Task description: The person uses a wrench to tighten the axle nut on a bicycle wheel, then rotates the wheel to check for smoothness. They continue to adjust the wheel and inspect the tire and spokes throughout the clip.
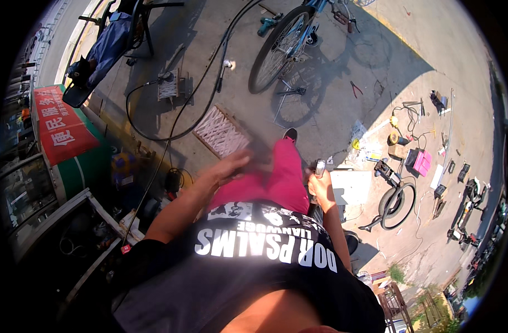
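Observation:
My left hand (231,167) is in front of my left thigh, fingers stretched out and slightly blurred, with nothing seen in it. Beside my right thigh, my right hand (321,187) is closed round a small object with a shiny, silvery rounded end (320,167); its kind is not clear. Below the left hand's fingertips, a low stool with a woven pale seat (221,132) stands on the ground. A white board or box top (351,187) lies just right of my right hand. My legs in pink trousers (290,172) are between the hands.
Ahead is a blue bicycle (287,47), with pliers (356,89) and a teal power drill (266,25) on the ground near it. A black hose (194,125) loops at left, near a smaller stool (168,87). Tyres (397,206) and a pink box (422,162) lie at right.

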The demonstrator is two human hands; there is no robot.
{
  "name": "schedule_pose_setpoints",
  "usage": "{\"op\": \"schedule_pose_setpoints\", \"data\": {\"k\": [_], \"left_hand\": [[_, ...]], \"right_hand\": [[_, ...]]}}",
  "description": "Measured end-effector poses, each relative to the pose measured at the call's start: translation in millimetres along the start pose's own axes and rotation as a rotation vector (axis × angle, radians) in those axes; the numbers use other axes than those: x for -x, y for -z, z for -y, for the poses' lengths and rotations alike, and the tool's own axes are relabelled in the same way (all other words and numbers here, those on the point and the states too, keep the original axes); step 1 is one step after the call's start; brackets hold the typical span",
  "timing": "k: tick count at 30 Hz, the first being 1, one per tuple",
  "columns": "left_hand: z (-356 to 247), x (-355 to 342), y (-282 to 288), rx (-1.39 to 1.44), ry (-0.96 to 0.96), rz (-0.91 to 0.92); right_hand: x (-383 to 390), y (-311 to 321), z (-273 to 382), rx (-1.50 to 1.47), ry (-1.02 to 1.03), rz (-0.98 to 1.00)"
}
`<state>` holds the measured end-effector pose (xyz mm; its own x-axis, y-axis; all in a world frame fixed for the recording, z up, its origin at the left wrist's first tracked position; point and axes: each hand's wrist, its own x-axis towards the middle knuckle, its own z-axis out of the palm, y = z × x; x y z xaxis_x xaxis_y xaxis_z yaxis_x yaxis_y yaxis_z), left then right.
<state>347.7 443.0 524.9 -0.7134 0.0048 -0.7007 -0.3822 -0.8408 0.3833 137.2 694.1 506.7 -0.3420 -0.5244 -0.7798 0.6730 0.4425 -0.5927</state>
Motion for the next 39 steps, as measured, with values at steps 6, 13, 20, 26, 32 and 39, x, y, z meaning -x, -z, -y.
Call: {"op": "schedule_pose_setpoints", "data": {"k": [6,13,20,26,32,39], "left_hand": [[3,-88,-63,-0.282,0.051,-0.058],[-9,-158,-79,-0.423,0.079,0.002],[-42,-187,-27,-0.041,0.128,-0.148],[-130,-171,102,0.579,0.051,-0.083],[-243,-297,253,0.510,-0.202,-0.172],[-279,-477,217,0.277,-0.048,-0.567]], "right_hand": [[-36,-6,47,0.023,0.007,0.135],[-69,28,71,-0.243,-0.007,0.066],[-173,50,79,-0.157,0.060,-0.212],[-304,52,101,-0.291,0.127,-0.312],[-435,37,74,-0.457,0.171,-0.447],[-522,11,0,-0.721,0.266,-0.512]]}}
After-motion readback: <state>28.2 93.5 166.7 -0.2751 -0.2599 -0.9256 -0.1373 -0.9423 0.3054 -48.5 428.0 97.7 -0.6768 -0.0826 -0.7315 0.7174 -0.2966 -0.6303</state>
